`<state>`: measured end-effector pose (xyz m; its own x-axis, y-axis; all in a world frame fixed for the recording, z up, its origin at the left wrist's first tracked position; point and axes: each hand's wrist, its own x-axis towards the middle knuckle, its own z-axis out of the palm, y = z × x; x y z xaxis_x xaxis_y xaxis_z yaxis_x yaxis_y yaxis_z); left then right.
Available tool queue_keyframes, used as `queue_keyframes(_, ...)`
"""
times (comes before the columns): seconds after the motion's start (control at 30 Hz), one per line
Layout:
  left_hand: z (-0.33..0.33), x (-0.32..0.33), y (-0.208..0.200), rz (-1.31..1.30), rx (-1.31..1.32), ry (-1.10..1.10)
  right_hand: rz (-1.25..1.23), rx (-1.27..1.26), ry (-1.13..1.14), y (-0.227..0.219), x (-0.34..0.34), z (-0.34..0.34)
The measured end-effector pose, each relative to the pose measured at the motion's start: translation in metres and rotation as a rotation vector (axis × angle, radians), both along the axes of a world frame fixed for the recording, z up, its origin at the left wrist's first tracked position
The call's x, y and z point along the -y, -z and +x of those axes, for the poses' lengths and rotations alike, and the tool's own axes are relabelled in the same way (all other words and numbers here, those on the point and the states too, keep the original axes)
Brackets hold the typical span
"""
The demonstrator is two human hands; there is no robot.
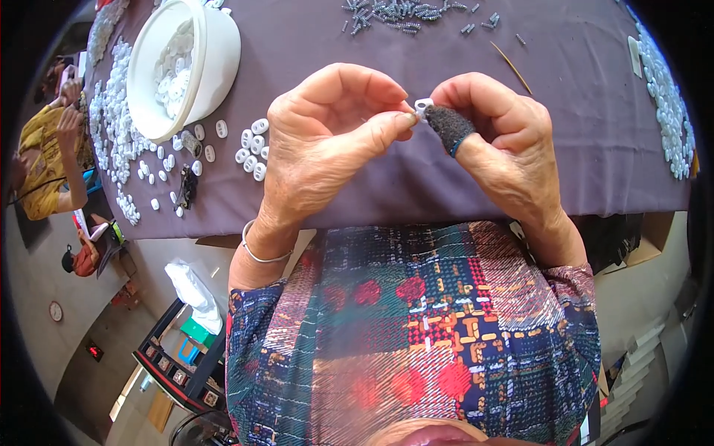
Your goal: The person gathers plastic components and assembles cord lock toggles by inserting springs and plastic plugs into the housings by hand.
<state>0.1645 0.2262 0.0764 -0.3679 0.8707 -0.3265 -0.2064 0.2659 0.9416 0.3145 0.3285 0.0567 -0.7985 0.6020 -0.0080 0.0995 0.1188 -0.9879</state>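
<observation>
A small white plastic cord lock piece (422,105) with holes is pinched between the thumb and forefinger of my right hand (513,141). That thumb wears a dark fuzzy cover (448,128) with a blue band at its base. My left hand (316,141) is curled, its thumb tip right at the piece's left side. Whatever small thing its closed fingertips may hold is hidden. Beside my left hand several white oval two-holed pieces (258,143) lie in a group on the purple-grey tablecloth (357,195).
A white tub (223,70) with white pieces leans at the left, amid many scattered white parts (111,111). Small metal springs (401,11) are heaped at the far side, near a thin brown stick (512,67). More white parts (666,111) line the right edge. Another person (56,149) sits at left.
</observation>
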Motion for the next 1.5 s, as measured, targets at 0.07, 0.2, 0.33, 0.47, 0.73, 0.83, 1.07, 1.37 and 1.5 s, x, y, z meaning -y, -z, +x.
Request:
queue_keyframes(0.07,0.0,0.0,0.0,-0.006,-0.015,0.003,0.006,0.003,0.011,0.001,0.001,-0.001)
queue_keyframes(0.2,0.002,0.001,0.007,0.027,-0.196,0.016,0.101,0.033,-0.006,0.001,0.0,-0.001)
queue_keyframes(0.33,0.005,0.003,0.011,0.059,-0.389,0.038,0.115,0.018,0.009,0.006,0.0,-0.002)
queue_keyframes(0.47,0.01,0.004,0.014,0.052,-0.351,-0.043,0.185,0.011,-0.009,0.01,0.0,-0.003)
queue_keyframes(0.73,0.006,0.007,0.013,-0.028,-0.232,-0.043,0.184,0.037,-0.053,0.017,0.003,-0.007)
queue_keyframes(0.83,0.004,0.007,0.011,0.014,-0.224,-0.057,-0.058,0.054,-0.011,0.013,0.002,-0.007)
queue_keyframes(1.07,0.002,0.011,0.01,-0.074,-0.165,0.011,-0.144,0.081,0.001,0.009,0.0,-0.004)
queue_keyframes(1.37,0.011,0.008,0.015,-0.047,-0.201,0.012,-0.008,0.028,-0.033,0.012,0.0,-0.004)
queue_keyframes(1.5,0.011,0.008,0.016,-0.034,-0.181,-0.013,0.055,0.042,-0.042,0.01,0.0,-0.005)
